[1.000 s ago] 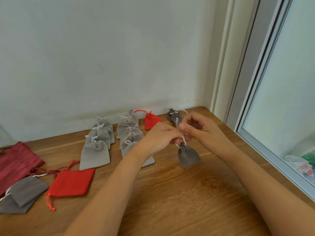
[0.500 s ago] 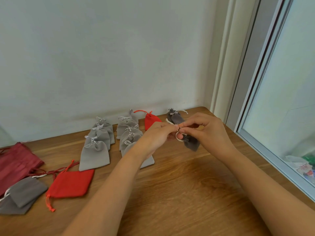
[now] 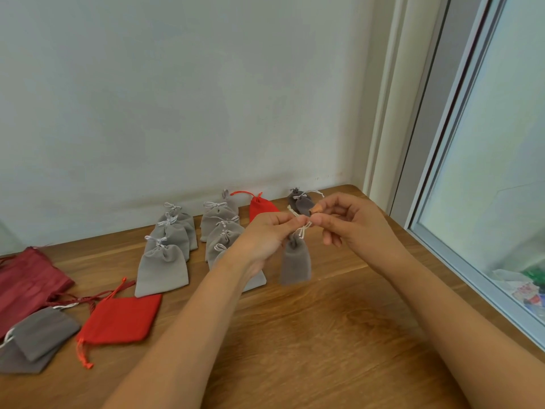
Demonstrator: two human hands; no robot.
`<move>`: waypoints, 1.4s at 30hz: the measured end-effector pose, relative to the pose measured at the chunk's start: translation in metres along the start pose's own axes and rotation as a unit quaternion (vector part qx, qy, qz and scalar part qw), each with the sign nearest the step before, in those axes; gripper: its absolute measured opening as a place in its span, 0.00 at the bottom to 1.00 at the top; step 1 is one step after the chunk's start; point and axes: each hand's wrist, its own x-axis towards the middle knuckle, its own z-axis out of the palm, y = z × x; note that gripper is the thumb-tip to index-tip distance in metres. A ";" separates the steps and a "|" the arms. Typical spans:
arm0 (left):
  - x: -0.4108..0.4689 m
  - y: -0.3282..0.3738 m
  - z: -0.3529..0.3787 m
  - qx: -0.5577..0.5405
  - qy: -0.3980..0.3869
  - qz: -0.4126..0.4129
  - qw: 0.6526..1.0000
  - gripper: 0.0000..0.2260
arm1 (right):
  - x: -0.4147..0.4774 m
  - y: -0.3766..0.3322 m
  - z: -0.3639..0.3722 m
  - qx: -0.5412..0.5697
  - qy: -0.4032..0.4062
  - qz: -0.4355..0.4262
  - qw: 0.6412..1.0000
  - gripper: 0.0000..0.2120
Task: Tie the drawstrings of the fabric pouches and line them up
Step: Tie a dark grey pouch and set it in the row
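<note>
Matt, seemingly velvety cloth pouches (image 3: 295, 262); wood-grain table (image 3: 324, 335)

Maroon pouch (image 3: 26, 278), 9 o'clock: cut by left edge. Light grey pouch (image 3: 255, 281), centre: half hidden behind left hand (image 3: 262, 239). Drawstring (image 3: 302, 230) knot too small to tell. Hanging grey pouch (image 3: 295, 265) blurred.

Both hands (image 3: 309, 228) pinch the hanging grey pouch's (image 3: 295, 262) drawstring (image 3: 301, 228)

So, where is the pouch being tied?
Head view, near centre: the dark grey pouch hangs by its drawstring, pinched by left hand and right hand, right of the light grey pouches.
</note>
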 end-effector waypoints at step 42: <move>0.001 0.008 -0.019 -0.082 -0.043 -0.107 0.990 0.05 | -0.007 0.007 0.007 -0.273 0.033 -0.128 0.953 0.07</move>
